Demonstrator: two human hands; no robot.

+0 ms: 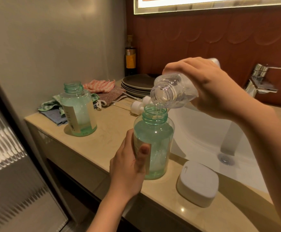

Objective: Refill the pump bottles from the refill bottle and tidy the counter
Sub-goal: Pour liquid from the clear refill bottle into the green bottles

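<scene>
The right hand [208, 87] covered the rear of the refill bottle [169, 91], so its base was hidden; only a pale end showed past the knuckles. Its fingers [171, 67] were curled over the clear body, gripping it. The left hand [129, 166] was wrapped round the near bottle [154, 141]: the thumb lay across the label, and the other fingers were out of sight behind the glass-like wall. The label print was too blurred to read. Two white pump heads [137, 106] lay partly hidden behind that bottle's neck. The liquid leaving the refill bottle was hard to make out.

The refill bottle was clear and uncapped, tipped mouth-down just above the near bottle's open neck. The near bottle was pale green and see-through, standing upright on the desk [103, 136] beside the sink [203, 131], its liquid reaching the shoulder. The far bottle [78, 111], of the same kind and also open, stood well apart to the left, near the cloths [99, 86]. A white box [198, 183] sat just beside the near bottle.
</scene>
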